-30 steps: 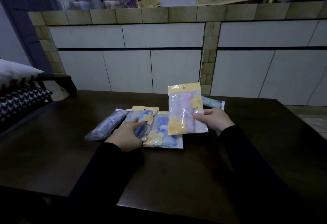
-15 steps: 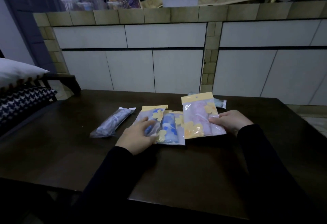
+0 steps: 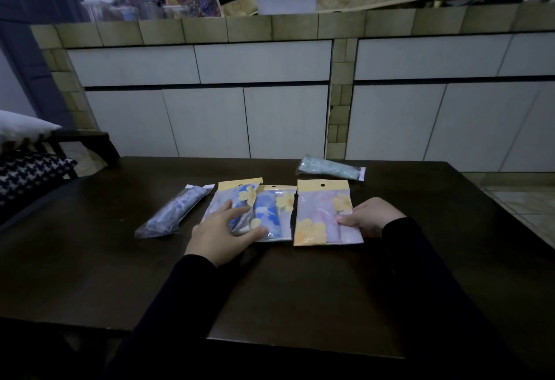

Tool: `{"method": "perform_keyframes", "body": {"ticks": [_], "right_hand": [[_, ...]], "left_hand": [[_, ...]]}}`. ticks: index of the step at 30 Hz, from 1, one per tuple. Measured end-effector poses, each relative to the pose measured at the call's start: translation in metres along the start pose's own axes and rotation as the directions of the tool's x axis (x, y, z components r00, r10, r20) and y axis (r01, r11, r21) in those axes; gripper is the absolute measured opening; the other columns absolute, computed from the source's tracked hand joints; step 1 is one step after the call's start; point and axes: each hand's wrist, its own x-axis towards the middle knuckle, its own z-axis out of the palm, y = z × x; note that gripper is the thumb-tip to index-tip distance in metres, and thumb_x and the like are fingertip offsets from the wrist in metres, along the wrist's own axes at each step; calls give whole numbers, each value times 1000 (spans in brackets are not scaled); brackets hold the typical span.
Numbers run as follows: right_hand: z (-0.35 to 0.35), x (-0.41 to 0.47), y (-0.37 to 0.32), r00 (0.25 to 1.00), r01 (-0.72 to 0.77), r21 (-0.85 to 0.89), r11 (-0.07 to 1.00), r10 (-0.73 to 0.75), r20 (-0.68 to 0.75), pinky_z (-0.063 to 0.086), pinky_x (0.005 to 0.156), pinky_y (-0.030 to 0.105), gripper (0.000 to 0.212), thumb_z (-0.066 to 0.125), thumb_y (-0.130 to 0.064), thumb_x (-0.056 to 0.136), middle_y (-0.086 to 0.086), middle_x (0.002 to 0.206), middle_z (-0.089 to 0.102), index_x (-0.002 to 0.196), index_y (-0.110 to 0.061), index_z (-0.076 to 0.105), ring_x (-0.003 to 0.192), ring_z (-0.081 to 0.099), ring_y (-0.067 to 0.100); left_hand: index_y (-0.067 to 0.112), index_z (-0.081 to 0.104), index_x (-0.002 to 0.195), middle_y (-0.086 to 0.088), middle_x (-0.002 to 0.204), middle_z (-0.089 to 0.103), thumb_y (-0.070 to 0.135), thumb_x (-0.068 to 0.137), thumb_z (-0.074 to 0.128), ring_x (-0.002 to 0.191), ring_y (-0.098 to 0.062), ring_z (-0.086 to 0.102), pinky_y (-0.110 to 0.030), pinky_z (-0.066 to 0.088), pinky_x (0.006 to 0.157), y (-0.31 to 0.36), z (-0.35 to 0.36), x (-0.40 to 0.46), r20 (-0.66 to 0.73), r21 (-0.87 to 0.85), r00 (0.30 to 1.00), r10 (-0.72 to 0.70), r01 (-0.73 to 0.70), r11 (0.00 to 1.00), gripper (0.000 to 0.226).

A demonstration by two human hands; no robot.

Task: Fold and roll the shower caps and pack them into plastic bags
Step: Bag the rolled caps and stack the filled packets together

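Three flower-printed plastic bags with yellow headers lie side by side on the dark table [image 3: 300, 295]. My left hand [image 3: 220, 237] rests on the leftmost bag [image 3: 237, 196], which holds a blue cap and overlaps the middle blue-cap bag [image 3: 270, 214]. My right hand [image 3: 371, 217] grips the right edge of the pink-cap bag [image 3: 318, 214], which lies flat. A rolled grey-blue cap in a clear sleeve [image 3: 174, 213] lies to the left. A rolled green cap in a sleeve [image 3: 330, 167] lies at the back right.
A tiled counter with white cabinet doors [image 3: 270, 115] stands just behind the table. A chair with a white pillow [image 3: 21, 127] and a checked cushion [image 3: 27, 172] is at the left. Jars [image 3: 144, 1] stand on the counter top.
My right hand has lowered the pink-cap bag from upright to flat on the table, to the right of the blue bags. The green roll behind it is now uncovered.
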Motion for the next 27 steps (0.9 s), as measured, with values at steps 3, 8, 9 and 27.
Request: {"method": "perform_keyframes", "body": {"ticks": [3,8,9,27], "right_hand": [[8,0,-3,999,28,-11,1000,-28,-28,52,78,33,35,77,-35,78,12,96,70,97,-7,70,89,65,23],[21,-2,-9,989,124,-78,989,-130,-77,52,74,33,35,74,-37,80,14,93,70,93,-5,73,83,65,23],[21,-2,-9,988,127,-76,989,-134,-82,51,73,33,35,73,-37,80,14,91,69,93,-5,73,82,65,23],[8,43,-31,681,525,-243,816,-574,-454,46,86,24,21,59,-21,90,3,111,61,107,-13,68,103,56,15]], "left_hand": [[47,42,137,11,158,20,81,67,57,140,-20,30,-48,28,112,-1,1,1,-10,4,1000,-8,8,1000,79],[44,35,143,8,158,20,76,76,52,141,-19,28,-49,23,111,-3,-3,-1,-56,117,998,21,-15,993,76],[44,34,143,8,158,20,77,76,50,142,-20,27,-51,21,111,-5,-4,-1,-53,130,998,24,-17,991,76],[20,66,114,4,115,67,30,87,62,103,-12,60,-24,45,91,92,23,82,-247,-194,966,82,-132,972,30]]}}
